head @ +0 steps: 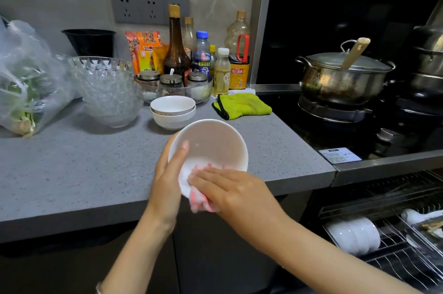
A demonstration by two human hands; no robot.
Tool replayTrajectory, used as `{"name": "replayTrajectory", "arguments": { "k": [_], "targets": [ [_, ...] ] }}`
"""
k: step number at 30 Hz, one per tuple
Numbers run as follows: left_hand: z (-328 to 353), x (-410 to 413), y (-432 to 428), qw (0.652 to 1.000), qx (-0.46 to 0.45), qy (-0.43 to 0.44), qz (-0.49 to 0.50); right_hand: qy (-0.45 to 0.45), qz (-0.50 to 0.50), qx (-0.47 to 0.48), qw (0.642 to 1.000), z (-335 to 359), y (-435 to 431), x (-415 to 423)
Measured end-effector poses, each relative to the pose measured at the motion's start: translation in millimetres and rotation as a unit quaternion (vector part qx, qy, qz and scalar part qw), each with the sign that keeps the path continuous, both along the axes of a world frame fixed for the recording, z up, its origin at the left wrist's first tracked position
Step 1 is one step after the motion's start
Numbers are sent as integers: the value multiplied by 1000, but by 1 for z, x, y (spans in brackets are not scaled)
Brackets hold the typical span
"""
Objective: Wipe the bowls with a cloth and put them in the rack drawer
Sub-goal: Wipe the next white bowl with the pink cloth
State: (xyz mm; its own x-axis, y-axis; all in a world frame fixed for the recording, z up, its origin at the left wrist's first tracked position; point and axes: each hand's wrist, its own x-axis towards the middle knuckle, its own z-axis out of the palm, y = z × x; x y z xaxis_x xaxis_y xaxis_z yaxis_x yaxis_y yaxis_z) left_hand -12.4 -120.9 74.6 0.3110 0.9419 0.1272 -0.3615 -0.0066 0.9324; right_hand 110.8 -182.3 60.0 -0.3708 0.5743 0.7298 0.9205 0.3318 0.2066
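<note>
The person is holding a white bowl (211,142) tilted toward them over the front edge of the counter (72,161), near its right front corner. The left hand (167,173) is gripping the bowl's rim, with the thumb lying inside. The right hand (230,188) is pressing a pink-and-white cloth (201,202) against the inner wall with nearly straight fingers; its thumb is hidden. Two stacked bowls (172,111) are sitting just behind, mid-counter. A green towel (242,104) is lying by the counter's right edge. Below right, the rack drawer (395,257) is standing open, with white bowls (354,237) on edge inside.
</note>
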Motion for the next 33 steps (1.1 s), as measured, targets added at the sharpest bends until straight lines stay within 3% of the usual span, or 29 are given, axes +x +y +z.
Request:
{"name": "replayTrajectory", "arguments": {
  "k": [4, 7, 10, 12, 16, 19, 24, 26, 30, 33],
  "targets": [
    [12, -15, 6, 992, 85, 70, -59, -92, -12, -2, 996, -2, -1, 21],
    [8, -8, -2, 995, 76, 36, -44, -19, -39, -19, 999, -4, -1, 4],
    [1, 7, -14, 1000, 1, -6, -16, 57, -64, -41, 995, 1, -1, -13],
    [1, 7, -15, 1000, -18, -4, -8, 34, -57, -35, 997, -3, -2, -10],
    [12, -10, -5, 994, 61, 74, -49, -75, -1, -30, 997, -8, -7, 19],
    [11, -13, -5, 991, 77, 79, -73, -114, -33, -5, 993, -5, -8, 23],
    [0, 9, -21, 1000, -16, 14, -6, 32, -60, -31, 997, -2, -4, -10],
    [3, 7, -17, 1000, -21, 15, 12, 10, -34, -35, 999, -2, -2, -5],
    [16, -12, -3, 996, 58, 64, -26, -113, 7, -26, 993, 7, -2, 25],
    [12, -12, -4, 995, 68, 64, -20, -123, -14, -24, 992, 7, -2, 22]
  ]
}}
